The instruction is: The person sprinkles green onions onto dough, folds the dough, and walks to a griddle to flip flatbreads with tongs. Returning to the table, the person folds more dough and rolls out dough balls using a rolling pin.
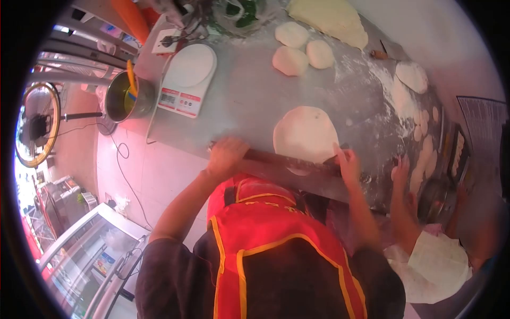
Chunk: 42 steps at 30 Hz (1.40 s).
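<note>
A flattened round of dough [305,133] lies on the metal worktop, its near edge against a dark rolling pin [292,163]. Part of the dough shows on the near side of the pin. My left hand [228,154] is wrapped round the pin's left end. At the pin's right end, my right hand [348,166] has its fingers closed at the dough's right edge, pinching it. Whether that hand also touches the pin is hard to see.
A white kitchen scale [186,80] and a metal pot [127,95] stand at the left. Several dough pieces [291,59] and a large dough slab [332,21] lie at the back. Flour [401,98] covers the right side, where another person's hand [401,170] reaches in.
</note>
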Available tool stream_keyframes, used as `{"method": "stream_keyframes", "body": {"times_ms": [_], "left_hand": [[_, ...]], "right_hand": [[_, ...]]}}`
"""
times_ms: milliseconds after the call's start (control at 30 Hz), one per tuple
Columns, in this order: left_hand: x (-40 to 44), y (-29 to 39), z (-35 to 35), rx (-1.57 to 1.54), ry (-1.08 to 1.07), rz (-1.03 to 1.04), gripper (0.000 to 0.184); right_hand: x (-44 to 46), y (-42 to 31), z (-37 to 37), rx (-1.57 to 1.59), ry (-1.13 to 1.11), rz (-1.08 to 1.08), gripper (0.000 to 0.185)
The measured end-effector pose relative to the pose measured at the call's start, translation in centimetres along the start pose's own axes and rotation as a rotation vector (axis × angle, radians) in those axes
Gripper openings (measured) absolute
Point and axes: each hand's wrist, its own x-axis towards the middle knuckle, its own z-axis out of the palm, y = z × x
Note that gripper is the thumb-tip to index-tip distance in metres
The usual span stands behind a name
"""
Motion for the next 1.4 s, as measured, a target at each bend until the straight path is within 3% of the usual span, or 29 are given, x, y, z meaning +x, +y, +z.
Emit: {"method": "stream_keyframes", "body": {"times_ms": [100,133,233,300,433,533,633,700,767,867,967,1000,1100,1133,1233,1333,1400], "left_hand": [[1.4,-0.1,1.3,0.098,0.113,0.017,0.032],[1.5,0.4,2.1,0.059,0.082,-0.062,0.048],[3.9,1.3,3.7,0.166,0.091,-0.174,0.060],[8.2,-0.3,4.3,0.283,0.032,-0.171,0.066],[20.4,-2.6,3.5,0.331,0.285,-0.086,0.063],[24.1,-3.7,3.3,0.356,0.351,-0.031,0.063],[16.4,-2.3,4.0,0.275,0.257,-0.026,0.064],[9.2,-0.3,3.8,0.273,0.014,-0.079,0.067],[2.3,1.3,3.9,0.133,0.041,-0.055,0.065],[0.9,0.0,3.7,0.171,-0.015,0.035,0.063],[8.0,-1.1,2.9,0.143,0.073,0.009,0.062],[9.1,0.2,1.8,0.233,0.090,0.024,0.059],[4.2,0.7,2.0,0.128,0.007,0.065,0.057],[2.8,1.0,2.0,0.147,0.016,0.127,0.047],[0.5,0.2,2.8,0.157,-0.029,0.058,0.039],[-1.6,0.9,1.0,0.151,0.094,-0.042,0.033],[-5.4,0.5,0.6,0.085,-0.031,-0.253,0.032]], "right_hand": [[-5.3,5.6,1.0,-0.471,0.324,-0.396,0.042],[-5.9,7.2,1.6,-0.674,0.402,-0.557,0.044],[-4.3,5.7,2.9,-0.546,0.424,-0.398,0.054],[0.5,3.4,1.1,-0.656,0.481,-0.457,0.054],[11.6,-1.0,-2.0,-0.709,0.655,-0.465,0.053],[14.2,-3.0,-3.2,-0.654,0.694,-0.602,0.055],[8.0,0.7,-1.4,-0.653,0.601,-0.647,0.056],[1.2,4.0,0.8,-0.603,0.440,-0.510,0.057],[-5.4,7.2,3.1,-0.545,0.401,-0.465,0.057],[-6.4,7.9,2.4,-0.549,0.394,-0.485,0.060],[-2.0,4.8,0.3,-0.496,0.495,-0.497,0.063],[-1.3,4.8,0.8,-0.647,0.474,-0.462,0.066],[-5.1,7.6,1.8,-0.617,0.413,-0.526,0.063],[-6.0,8.5,1.9,-0.629,0.384,-0.547,0.064],[-5.8,10.2,0.6,-0.677,0.261,-0.638,0.066],[-3.7,5.5,-1.2,-0.664,0.155,-0.787,0.069],[-4.1,0.5,-0.6,-0.667,0.181,-0.868,0.068]]}}
